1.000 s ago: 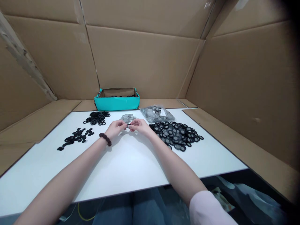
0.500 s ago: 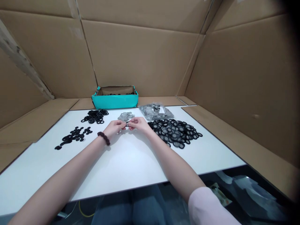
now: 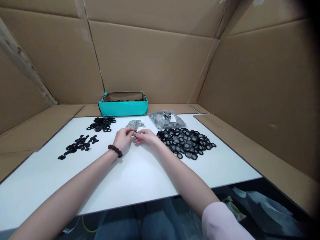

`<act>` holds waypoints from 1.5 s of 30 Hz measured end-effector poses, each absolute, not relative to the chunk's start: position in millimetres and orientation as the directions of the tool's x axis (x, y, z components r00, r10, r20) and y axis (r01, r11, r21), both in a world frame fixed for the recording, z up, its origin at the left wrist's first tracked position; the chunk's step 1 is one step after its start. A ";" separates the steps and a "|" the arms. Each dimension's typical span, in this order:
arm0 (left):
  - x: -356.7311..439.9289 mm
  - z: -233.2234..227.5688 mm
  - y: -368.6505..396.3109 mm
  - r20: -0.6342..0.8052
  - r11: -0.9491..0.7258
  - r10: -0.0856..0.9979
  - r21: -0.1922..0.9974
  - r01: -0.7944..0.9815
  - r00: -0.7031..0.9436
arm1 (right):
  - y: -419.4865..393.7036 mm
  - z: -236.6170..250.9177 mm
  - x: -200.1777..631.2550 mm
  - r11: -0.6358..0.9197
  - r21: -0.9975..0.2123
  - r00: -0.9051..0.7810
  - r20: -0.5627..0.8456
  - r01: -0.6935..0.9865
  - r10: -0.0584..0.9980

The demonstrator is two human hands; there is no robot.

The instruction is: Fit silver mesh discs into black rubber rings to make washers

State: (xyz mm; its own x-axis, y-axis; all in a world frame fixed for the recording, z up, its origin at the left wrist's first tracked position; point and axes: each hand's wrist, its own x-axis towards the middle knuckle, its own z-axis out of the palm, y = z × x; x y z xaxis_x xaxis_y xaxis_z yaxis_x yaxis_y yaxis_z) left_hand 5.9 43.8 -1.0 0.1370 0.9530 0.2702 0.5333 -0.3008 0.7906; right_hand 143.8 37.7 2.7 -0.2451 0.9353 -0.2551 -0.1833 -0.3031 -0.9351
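Both hands meet over the middle of the white worktop point(image 3: 140, 180). The left hand point(image 3: 124, 138) and the right hand point(image 3: 146, 136) pinch one small piece point(image 3: 134, 134) between their fingertips; fingers of each are closed on it. It is too small to identify.

Four loose heaps lie on the worktop: two of black rings, one far left point(image 3: 78, 145) and one behind it point(image 3: 100, 123); one small grey heap of discs point(image 3: 135, 124) just beyond the hands; one large heap of black-rimmed mesh pieces point(image 3: 186, 142) right of the right hand.

Containers: one clear bag point(image 3: 166, 119) holding grey parts, and one teal box point(image 3: 123, 105) at the back, with dark pieces inside.

The left wrist bears one dark bead bracelet point(image 3: 115, 150).
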 end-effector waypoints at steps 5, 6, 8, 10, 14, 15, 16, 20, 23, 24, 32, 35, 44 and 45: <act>2.6 -1.3 48.3 0.212 -0.242 0.970 0.808 0.537 0.118 | 37.9 1.7 144.1 -0.287 -0.950 -0.233 -0.253 -0.122 0.939; 2.0 -1.6 49.5 0.201 -0.236 0.972 0.823 0.517 0.123 | 38.0 1.6 144.2 -0.293 -0.949 -0.243 -0.259 -0.115 0.935; 1.0 -1.5 51.4 0.177 -0.235 0.970 0.861 0.451 0.167 | 38.0 1.7 145.2 -0.310 -0.944 -0.260 -0.274 -0.108 0.926; 0.3 -0.6 51.8 0.153 -0.229 0.965 0.890 0.394 0.214 | 38.1 1.9 146.8 -0.323 -0.940 -0.268 -0.283 -0.114 0.921; -0.3 1.9 49.3 0.157 -0.241 0.963 0.868 0.435 0.221 | 39.1 0.0 149.8 -0.317 -0.945 -0.319 -0.276 -0.082 0.907; -0.2 2.5 48.5 0.162 -0.247 0.962 0.858 0.451 0.218 | 39.6 -1.3 150.2 -0.300 -0.952 -0.323 -0.264 -0.065 0.909; 0.0 3.2 47.6 0.161 -0.246 0.963 0.854 0.459 0.217 | 40.3 -3.0 150.5 -0.276 -0.960 -0.319 -0.247 -0.049 0.915; 1.3 5.9 44.8 0.095 -0.194 0.966 0.878 0.437 0.239 | 43.2 -10.2 149.9 -0.168 -0.986 -0.296 -0.167 0.021 0.940; 1.5 7.2 43.7 0.085 -0.187 0.967 0.875 0.447 0.239 | 42.9 -11.4 148.1 -0.121 -0.988 -0.278 -0.143 0.094 0.950; 1.2 7.2 43.5 0.086 -0.186 0.969 0.869 0.459 0.230 | 42.2 -10.3 147.7 -0.106 -0.988 -0.269 -0.133 0.114 0.954; 1.7 0.1 45.6 0.033 -0.135 0.967 0.908 0.397 0.254 | 38.3 5.4 153.8 -0.061 -0.986 -0.202 -0.092 0.154 0.975; 5.8 -4.1 45.9 0.025 -0.086 0.983 0.938 0.337 0.181 | 39.6 2.8 150.1 -0.163 -0.985 -0.169 -0.169 0.049 0.971; 10.7 -2.5 43.4 0.178 -0.212 0.976 0.901 0.379 0.121 | 32.4 4.1 138.7 -0.364 -0.891 -0.174 -0.327 -0.270 0.929; 10.0 -1.4 43.0 0.183 -0.224 0.973 0.893 0.390 0.138 | 32.0 5.3 139.9 -0.374 -0.896 -0.200 -0.331 -0.239 0.922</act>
State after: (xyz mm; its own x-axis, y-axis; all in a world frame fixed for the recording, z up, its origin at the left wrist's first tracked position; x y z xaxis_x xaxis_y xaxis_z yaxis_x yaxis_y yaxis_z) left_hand 10.0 43.0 -1.4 0.1382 0.9733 0.1833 0.3900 -0.2236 0.8933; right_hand 139.9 32.0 5.3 -0.1998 0.9222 -0.3312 -0.2387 -0.3736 -0.8963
